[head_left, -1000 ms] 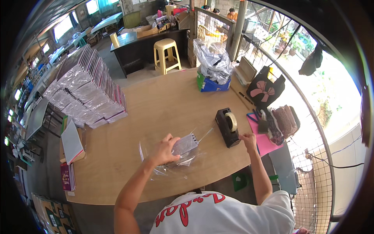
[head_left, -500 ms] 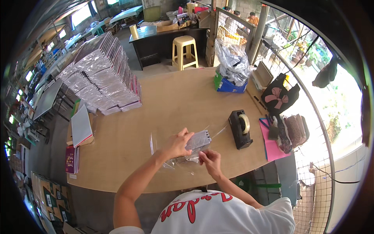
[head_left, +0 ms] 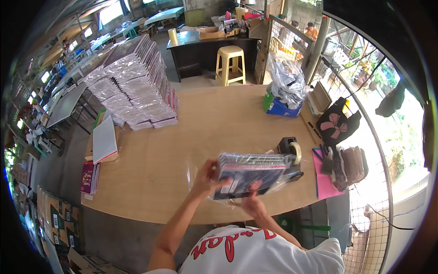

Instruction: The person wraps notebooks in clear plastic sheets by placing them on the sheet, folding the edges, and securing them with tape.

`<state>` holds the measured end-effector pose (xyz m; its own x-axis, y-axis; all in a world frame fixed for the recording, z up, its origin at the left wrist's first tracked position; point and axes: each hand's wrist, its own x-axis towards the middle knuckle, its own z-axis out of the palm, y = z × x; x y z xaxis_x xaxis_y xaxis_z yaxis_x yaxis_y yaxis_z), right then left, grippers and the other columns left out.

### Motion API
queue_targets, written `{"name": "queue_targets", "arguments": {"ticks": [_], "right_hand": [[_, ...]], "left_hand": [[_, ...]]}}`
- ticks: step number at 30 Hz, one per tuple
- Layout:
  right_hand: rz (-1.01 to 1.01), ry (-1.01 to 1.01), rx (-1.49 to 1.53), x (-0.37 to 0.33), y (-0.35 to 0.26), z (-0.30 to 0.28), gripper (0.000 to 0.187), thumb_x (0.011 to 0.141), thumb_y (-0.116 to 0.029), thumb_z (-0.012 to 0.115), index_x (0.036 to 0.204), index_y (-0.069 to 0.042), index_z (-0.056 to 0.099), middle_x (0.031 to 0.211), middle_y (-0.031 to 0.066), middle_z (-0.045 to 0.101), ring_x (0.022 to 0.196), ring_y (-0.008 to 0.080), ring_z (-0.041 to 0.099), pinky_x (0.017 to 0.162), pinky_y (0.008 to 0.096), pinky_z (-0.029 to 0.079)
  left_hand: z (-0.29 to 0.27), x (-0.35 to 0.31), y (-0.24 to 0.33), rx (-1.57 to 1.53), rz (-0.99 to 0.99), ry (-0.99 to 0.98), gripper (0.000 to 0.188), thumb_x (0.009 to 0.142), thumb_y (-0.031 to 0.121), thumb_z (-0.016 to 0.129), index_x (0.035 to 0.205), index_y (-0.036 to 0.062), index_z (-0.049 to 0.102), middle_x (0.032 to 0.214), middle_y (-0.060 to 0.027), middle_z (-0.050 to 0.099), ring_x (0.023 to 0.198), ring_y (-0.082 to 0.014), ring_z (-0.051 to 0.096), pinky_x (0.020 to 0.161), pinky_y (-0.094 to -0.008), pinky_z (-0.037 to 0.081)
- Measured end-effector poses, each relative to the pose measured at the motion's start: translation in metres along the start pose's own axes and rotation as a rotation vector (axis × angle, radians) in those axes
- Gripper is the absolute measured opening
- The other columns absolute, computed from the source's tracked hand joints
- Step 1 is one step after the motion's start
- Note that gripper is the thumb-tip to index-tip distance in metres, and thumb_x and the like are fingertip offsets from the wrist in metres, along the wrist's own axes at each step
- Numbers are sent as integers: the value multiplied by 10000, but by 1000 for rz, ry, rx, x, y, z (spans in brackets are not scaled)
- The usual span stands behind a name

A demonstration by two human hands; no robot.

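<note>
A bundle of dark-covered notebooks (head_left: 244, 179) in clear plastic is tilted up above the near part of the table (head_left: 196, 132). My left hand (head_left: 205, 179) grips its left side, fingers curled around the edge. At the lower right edge, my right hand (head_left: 254, 204) holds the same bundle, thumb on the cover. Loose clear plastic sticks out around the bundle's edges. Just behind its right end stands a black tape dispenser (head_left: 284, 147), partly hidden by the bundle, with a roll of clear tape (head_left: 296, 153).
A tall stack of plastic-wrapped notebooks (head_left: 132, 86) stands at the far left. Nearer lie a white pad (head_left: 105, 140) and purple booklets (head_left: 89, 178). At the right are a box with plastic bags (head_left: 283, 106), pink paper (head_left: 325, 180) and a dark bag (head_left: 337, 121).
The bundle has gone from lying low on the table to being lifted and tilted, its dark cover toward me. Both hands have shifted their hold. The whole view has swung slightly.
</note>
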<state>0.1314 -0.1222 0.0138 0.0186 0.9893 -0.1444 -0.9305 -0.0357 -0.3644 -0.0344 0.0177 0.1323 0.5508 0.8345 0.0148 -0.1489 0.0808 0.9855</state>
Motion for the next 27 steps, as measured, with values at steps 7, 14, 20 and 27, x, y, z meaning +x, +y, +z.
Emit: {"name": "queue_targets", "arguments": {"ticks": [7,14,20,27], "right_hand": [[-304,8,-1230,26,-92,36,690,659,-137,894,1227,-14,521,1110,86,622,1046,220,605,924,358,498],[-505,-65,-1328,28,-108,12,944,587,-141,928,1376,-84,413,1396,196,434,1360,340,408,1056,490,428],[-748,-657,-2167,-8,-155,161,560,596,-159,881,1112,-220,672,1501,129,364,1450,429,219,1151,618,223],[-692,-613,-2210,2,-166,165,194,630,-164,846,783,-187,728,1445,63,465,1438,414,255,1151,634,189]], "left_hand": [[15,-27,-39,122,221,-1,1126,705,172,894,1548,57,158,1514,-142,334,1410,-266,344,1179,-416,284],[-5,-22,-50,662,566,40,1005,657,307,901,1469,129,337,1561,-196,244,1482,-367,170,1176,-607,147],[-12,-10,107,1471,858,-386,380,690,319,857,970,113,702,1486,-150,397,1438,-377,268,1116,-647,231],[17,21,120,1137,550,-168,306,771,317,794,942,82,699,1380,-83,506,1287,-303,484,1044,-543,398]]}}
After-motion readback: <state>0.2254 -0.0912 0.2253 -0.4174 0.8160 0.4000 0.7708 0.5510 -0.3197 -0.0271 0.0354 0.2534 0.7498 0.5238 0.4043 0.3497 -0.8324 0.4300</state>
